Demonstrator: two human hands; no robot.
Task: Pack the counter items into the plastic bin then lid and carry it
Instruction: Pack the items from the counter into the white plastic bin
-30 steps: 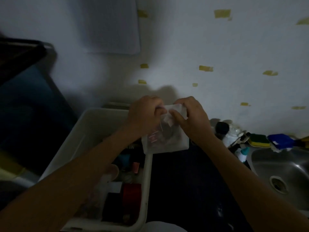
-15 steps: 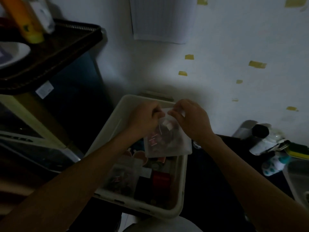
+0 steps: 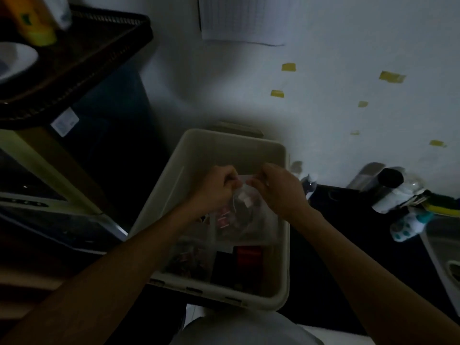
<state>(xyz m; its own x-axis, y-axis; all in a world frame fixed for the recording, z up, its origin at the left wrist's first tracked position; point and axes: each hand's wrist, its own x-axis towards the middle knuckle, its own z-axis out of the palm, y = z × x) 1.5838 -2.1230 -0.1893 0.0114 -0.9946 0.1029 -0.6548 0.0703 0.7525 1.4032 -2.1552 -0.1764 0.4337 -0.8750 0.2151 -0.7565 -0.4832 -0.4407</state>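
Note:
A pale plastic bin (image 3: 224,143) stands at the left end of the dark counter, against the wall. Both hands hold a clear zip bag (image 3: 242,217) of small items by its top edge, inside the bin over its middle. My left hand (image 3: 216,189) pinches the bag's left corner. The right corner is pinched by my right hand (image 3: 281,190). Below the bag lie another clear bag (image 3: 188,261) of small items, a red roll (image 3: 249,257) and dark objects. No lid is visible.
On the counter right of the bin are a small clear bottle (image 3: 310,185), a black-capped white bottle (image 3: 390,185), a small teal-dotted item (image 3: 405,226) and a sink edge (image 3: 438,245). A dark tray (image 3: 82,56) with an orange bottle sits on a shelf at the left.
The bag has moved left from above the bin's right rim and dropped lower into the bin. Both hands kept hold of its top. The view shifted left.

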